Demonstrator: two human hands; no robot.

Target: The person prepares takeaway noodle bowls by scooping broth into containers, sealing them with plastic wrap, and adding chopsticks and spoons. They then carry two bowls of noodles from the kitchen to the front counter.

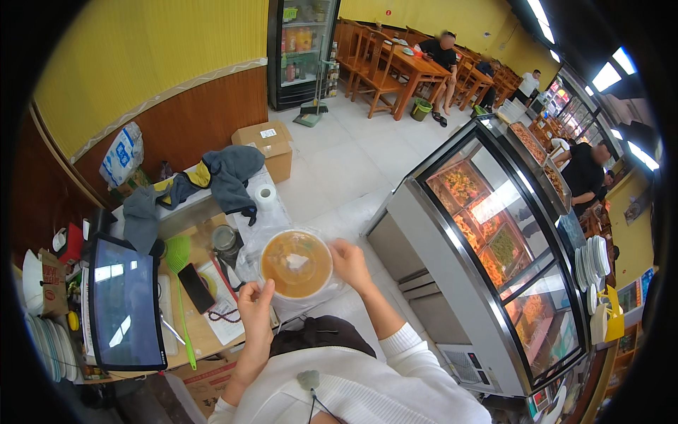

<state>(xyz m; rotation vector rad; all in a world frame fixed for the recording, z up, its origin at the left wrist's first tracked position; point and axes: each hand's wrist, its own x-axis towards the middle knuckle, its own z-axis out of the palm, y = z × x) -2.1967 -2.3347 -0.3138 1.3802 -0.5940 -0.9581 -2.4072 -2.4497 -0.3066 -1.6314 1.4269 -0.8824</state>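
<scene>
A round bowl of orange-brown soup with a clear lid on it stands on the counter in front of me. Thin clear plastic is spread under and around the bowl. At the bowl's lower left is my left hand, thumb and fingertips together near the rim. My right hand is at the bowl's right side, its fingertips pinched beside the rim. Whether either hand grips the thin plastic cannot be made out. A roll of white film or bags stands behind the bowl.
Left on the desk are a monitor, a green fly swatter, a phone, a glass jar and a beaded string. Grey cloths lie behind. A glass food display case stands right. Seated people are farther off.
</scene>
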